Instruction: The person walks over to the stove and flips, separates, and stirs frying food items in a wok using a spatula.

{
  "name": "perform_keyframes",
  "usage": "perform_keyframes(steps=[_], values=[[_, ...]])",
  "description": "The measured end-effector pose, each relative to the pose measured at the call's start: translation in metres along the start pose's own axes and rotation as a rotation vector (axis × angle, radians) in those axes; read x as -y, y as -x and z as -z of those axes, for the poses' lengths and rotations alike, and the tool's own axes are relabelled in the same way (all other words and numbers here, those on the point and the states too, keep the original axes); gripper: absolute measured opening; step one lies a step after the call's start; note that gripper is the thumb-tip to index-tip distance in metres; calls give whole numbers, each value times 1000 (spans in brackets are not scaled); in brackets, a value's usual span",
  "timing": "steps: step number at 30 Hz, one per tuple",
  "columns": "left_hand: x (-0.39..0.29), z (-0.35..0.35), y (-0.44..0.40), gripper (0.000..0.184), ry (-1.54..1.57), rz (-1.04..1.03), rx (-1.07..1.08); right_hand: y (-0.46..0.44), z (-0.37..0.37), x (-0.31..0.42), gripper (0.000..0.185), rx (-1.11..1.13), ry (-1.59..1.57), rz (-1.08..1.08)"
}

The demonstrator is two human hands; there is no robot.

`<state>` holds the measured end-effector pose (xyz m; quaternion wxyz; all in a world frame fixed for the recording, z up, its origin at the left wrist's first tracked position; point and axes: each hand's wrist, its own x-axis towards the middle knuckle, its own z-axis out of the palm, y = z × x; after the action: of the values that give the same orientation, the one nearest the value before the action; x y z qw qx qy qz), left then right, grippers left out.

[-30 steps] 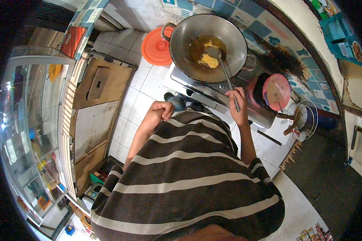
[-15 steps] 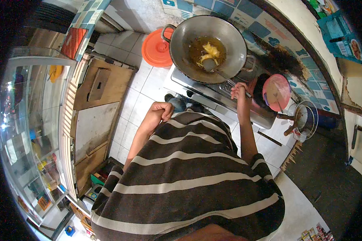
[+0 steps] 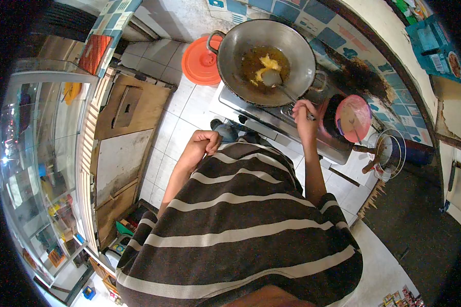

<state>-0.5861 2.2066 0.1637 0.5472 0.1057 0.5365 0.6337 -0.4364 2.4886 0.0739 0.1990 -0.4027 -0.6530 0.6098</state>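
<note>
We see the right hand (image 3: pixel 305 112) with its fingers closed round the handle of a spatula (image 3: pixel 272 78), just outside the near right rim of the wok (image 3: pixel 298 57). From those fingers the spatula's long axis slants forward and to the left, over the rim and down to the food (image 3: pixel 270 63), which is yellow and sits in brown oil (image 3: pixel 251 55) at the bottom of the wok. The larger piece lies just beyond the spatula's head, with more yellow at its left edge; at this size we cannot be sure whether the head presses on the food or merely sits against it. The right hand is the nearer one; the left hand (image 3: pixel 207 142) is well apart from the wok, by the front of the shirt (image 3: pixel 251 204), its fingers curled in, with nothing visible in them. The wok sits over the stove (image 3: pixel 335 146), with an orange lid (image 3: pixel 200 60) to its left and a pink bowl (image 3: pixel 357 113) to its right. At the far right, a teal packet (image 3: pixel 425 41) bears a barcode and a food picture, but we can read no brand or wording on it.
</note>
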Motion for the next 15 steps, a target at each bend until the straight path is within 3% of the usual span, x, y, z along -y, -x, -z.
perform_keyframes(steps=[7, 15], values=[[1, 0, -3, 23, 2, -4, 20, 12, -2, 27, 7, 128, 319, 432], [1, 2, -2, 27, 3, -4, 22, 11, -8, 21, 7, 154, 307, 413]])
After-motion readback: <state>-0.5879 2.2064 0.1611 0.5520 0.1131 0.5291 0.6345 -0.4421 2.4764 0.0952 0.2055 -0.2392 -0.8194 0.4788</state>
